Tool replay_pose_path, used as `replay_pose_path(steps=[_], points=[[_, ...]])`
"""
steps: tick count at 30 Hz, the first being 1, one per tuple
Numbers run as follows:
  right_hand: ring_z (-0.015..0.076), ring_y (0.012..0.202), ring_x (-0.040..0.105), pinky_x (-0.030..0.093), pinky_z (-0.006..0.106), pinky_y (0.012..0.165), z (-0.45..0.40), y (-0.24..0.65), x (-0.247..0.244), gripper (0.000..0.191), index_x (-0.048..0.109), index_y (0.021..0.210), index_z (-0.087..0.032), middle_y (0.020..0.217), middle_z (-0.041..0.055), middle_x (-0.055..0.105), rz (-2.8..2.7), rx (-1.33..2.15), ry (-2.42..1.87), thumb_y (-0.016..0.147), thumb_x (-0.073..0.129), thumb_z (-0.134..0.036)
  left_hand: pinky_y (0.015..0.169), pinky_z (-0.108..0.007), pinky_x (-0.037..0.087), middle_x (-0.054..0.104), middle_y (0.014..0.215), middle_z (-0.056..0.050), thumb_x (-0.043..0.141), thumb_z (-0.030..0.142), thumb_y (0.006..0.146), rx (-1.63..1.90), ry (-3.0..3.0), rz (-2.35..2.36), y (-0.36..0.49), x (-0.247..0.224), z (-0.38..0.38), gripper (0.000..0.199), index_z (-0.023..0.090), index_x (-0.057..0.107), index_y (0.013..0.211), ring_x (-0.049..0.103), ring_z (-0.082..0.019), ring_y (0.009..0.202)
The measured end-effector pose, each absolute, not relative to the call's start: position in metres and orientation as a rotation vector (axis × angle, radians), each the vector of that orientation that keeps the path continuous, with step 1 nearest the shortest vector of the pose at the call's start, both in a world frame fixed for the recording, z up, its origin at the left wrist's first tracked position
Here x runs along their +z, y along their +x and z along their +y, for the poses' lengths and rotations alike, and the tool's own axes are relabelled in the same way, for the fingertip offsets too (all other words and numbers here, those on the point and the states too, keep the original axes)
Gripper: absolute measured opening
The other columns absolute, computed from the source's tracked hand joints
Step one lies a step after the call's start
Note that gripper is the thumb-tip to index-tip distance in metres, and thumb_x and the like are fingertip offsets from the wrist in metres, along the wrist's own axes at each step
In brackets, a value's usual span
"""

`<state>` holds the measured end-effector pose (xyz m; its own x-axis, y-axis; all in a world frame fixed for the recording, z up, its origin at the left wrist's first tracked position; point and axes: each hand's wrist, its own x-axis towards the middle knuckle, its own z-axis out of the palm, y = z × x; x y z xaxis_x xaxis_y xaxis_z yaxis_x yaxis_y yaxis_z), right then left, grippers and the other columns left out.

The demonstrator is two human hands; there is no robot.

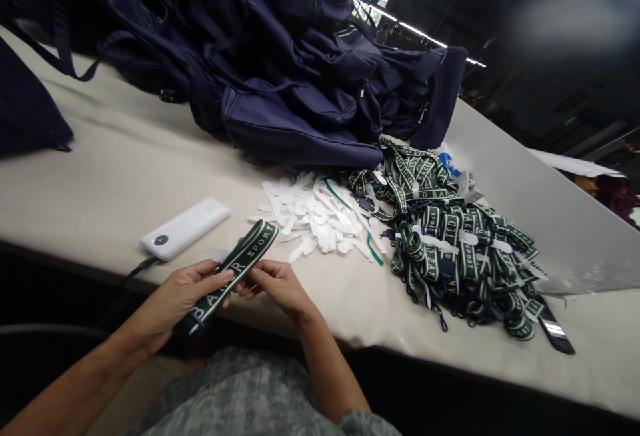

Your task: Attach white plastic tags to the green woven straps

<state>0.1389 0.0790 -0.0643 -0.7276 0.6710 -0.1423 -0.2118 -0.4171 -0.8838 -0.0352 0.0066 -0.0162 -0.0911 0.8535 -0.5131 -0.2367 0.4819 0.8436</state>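
Just over the table's front edge, my left hand (187, 293) grips a folded dark green strap (255, 244) with pale edges and white lettering. My right hand (275, 286) meets it from the right, fingertips pinched at the strap's underside; what exactly they pinch is hidden. A small whitish piece (219, 254) shows behind the left fingers. Beyond my hands lies a loose heap of white notched plastic ties (320, 219). To its right sits a pile of bundled straps (450, 249) with the same lettering, several wrapped with white ties.
A white power bank (185, 228) with a dark cable lies left of my hands. Navy backpacks (300, 103) are heaped along the back. A black phone-like object (555, 329) lies beside the strap pile. A grey panel (540, 216) slants up at the right.
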Motion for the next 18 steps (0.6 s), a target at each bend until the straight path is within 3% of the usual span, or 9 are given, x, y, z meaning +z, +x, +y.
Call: replay_pose_path(steps=[3,6,8,10,12,14,16,18], points=[[0.0164,0.081,0.069,0.054,0.029,0.083,0.08,0.14,-0.067,0.054,0.071,0.106,-0.011,0.087,0.0065,0.072,-1.091,2.165,-0.649,0.081,0.072,-0.06,0.048,-0.015,0.047,0.07,0.069,-0.006,0.085,0.042,0.07,1.036,0.564,1.355,-0.038,-0.015,0.01,0.035,0.015,0.071,0.088,0.057,-0.011,0.054],[0.0211,0.088,0.072,0.057,0.034,0.084,0.081,0.145,-0.067,0.062,0.068,0.115,-0.012,0.112,0.0132,0.071,-0.789,2.26,-0.547,0.086,0.062,-0.067,0.046,-0.015,0.048,0.069,0.071,-0.008,0.086,0.029,0.068,1.092,0.444,1.316,-0.04,-0.011,0.013,0.029,0.013,0.071,0.088,0.057,-0.012,0.054],[0.0214,0.096,0.071,0.057,0.032,0.087,0.08,0.149,-0.065,0.059,0.069,0.115,-0.015,0.13,0.0131,0.065,-0.632,2.29,-0.451,0.089,0.056,-0.067,0.047,-0.016,0.05,0.069,0.076,-0.009,0.083,0.019,0.071,1.126,0.367,1.263,-0.038,-0.007,0.014,0.022,0.012,0.071,0.088,0.058,-0.012,0.054],[0.0217,0.108,0.069,0.053,0.031,0.096,0.078,0.152,-0.061,0.058,0.069,0.116,-0.017,0.135,0.0114,0.063,-0.531,2.286,-0.353,0.088,0.055,-0.067,0.047,-0.017,0.052,0.068,0.076,-0.01,0.076,0.011,0.076,1.141,0.28,1.196,-0.033,-0.004,0.015,0.013,0.01,0.072,0.088,0.058,-0.012,0.053],[0.0236,0.124,0.061,0.047,0.034,0.106,0.076,0.152,-0.057,0.06,0.068,0.119,-0.017,0.136,0.0121,0.063,-0.506,2.263,-0.264,0.082,0.064,-0.065,0.045,-0.017,0.052,0.066,0.073,-0.01,0.066,0.008,0.083,1.137,0.156,1.131,-0.027,0.0,0.015,0.008,0.008,0.072,0.089,0.056,-0.011,0.05],[0.0249,0.134,0.052,0.043,0.035,0.112,0.075,0.149,-0.054,0.066,0.066,0.124,-0.016,0.139,0.0128,0.06,-0.562,2.234,-0.219,0.069,0.08,-0.051,0.043,-0.017,0.051,0.064,0.072,-0.009,0.058,0.006,0.088,1.137,0.021,1.084,-0.021,0.001,0.015,0.013,0.006,0.071,0.086,0.053,-0.009,0.047],[0.0242,0.131,0.055,0.045,0.034,0.11,0.075,0.144,-0.051,0.066,0.066,0.122,-0.016,0.136,0.013,0.062,-0.655,2.196,-0.279,0.062,0.087,-0.032,0.043,-0.016,0.05,0.063,0.071,-0.008,0.054,0.005,0.089,1.143,-0.064,1.053,-0.017,0.002,0.016,0.018,0.005,0.07,0.082,0.051,-0.007,0.045],[0.0213,0.106,0.069,0.056,0.03,0.093,0.076,0.141,-0.05,0.048,0.071,0.107,-0.013,0.113,0.0128,0.072,-0.75,2.148,-0.43,0.065,0.086,-0.03,0.044,-0.016,0.05,0.062,0.07,-0.007,0.055,0.005,0.088,1.162,-0.05,1.06,-0.017,0.001,0.017,0.017,0.005,0.07,0.08,0.05,-0.007,0.045]])
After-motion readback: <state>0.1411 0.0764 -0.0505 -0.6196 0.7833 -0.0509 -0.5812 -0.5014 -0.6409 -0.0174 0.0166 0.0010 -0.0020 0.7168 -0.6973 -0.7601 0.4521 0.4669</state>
